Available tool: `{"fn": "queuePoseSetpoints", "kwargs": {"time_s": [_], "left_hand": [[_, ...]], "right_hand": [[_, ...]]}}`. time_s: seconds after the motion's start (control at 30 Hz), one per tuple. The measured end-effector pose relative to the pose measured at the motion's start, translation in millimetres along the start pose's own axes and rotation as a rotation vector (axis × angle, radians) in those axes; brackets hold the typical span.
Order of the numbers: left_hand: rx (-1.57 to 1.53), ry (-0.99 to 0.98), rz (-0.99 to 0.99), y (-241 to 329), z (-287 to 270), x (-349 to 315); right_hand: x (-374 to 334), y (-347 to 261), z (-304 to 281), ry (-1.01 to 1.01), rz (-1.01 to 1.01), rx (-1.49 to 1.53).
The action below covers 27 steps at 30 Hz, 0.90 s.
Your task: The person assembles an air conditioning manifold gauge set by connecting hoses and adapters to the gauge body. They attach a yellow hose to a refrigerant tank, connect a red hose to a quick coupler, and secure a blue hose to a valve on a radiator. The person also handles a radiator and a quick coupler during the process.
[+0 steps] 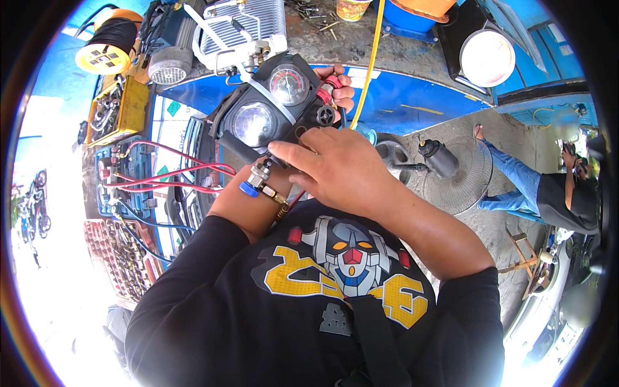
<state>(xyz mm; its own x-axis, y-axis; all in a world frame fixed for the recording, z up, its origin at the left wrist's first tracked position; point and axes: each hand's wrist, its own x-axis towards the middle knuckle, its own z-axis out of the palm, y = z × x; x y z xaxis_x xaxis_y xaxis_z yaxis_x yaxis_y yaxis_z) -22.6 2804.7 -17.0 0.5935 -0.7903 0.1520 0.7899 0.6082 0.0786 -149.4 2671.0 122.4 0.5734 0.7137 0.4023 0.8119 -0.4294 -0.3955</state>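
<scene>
A black manifold gauge set [227, 122] with two round dials, a pale strap between them, is tilted in front of me. My left forearm passes beneath it. My left hand [343, 91] emerges at its far right side, fingers wrapped round the body beside a red coupler [328, 89]. Across the near edge lies my right hand [335, 164], its index finger reaching toward the lower dial and the other fingers curled. Whatever those fingers grip is hidden. A brass and silver fitting with a blue knob [248, 189] hangs over my left forearm.
Behind stands a workbench [412, 97] with a finned metal coil [258, 26], a motor [170, 64] and a white bucket [487, 58]. A yellow hose [369, 71] hangs down. Red hoses [174, 184] run leftward to a blue case [138, 205]. A fan [456, 175] and another person [567, 200] are right.
</scene>
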Motion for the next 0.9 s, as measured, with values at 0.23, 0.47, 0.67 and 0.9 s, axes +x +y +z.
{"fn": "queuePoseSetpoints", "kwargs": {"time_s": [0.23, 0.47, 0.67, 0.9], "left_hand": [[-0.013, 0.056, 0.064, -2, -5, 1], [-0.084, -0.001, 0.169, -3, -11, -5], [-0.089, 0.044, 0.108, 4, -8, -6], [-0.026, 0.093, -0.006, 10, -6, 5]], "right_hand": [[-3, -5, 0, -0.075, 0.143, 0.117], [-38, 34, -14, 0.035, 0.414, 0.253], [-82, 72, 19, -0.109, 0.818, 0.569], [-80, 76, 38, -0.119, 0.778, 0.792]]}}
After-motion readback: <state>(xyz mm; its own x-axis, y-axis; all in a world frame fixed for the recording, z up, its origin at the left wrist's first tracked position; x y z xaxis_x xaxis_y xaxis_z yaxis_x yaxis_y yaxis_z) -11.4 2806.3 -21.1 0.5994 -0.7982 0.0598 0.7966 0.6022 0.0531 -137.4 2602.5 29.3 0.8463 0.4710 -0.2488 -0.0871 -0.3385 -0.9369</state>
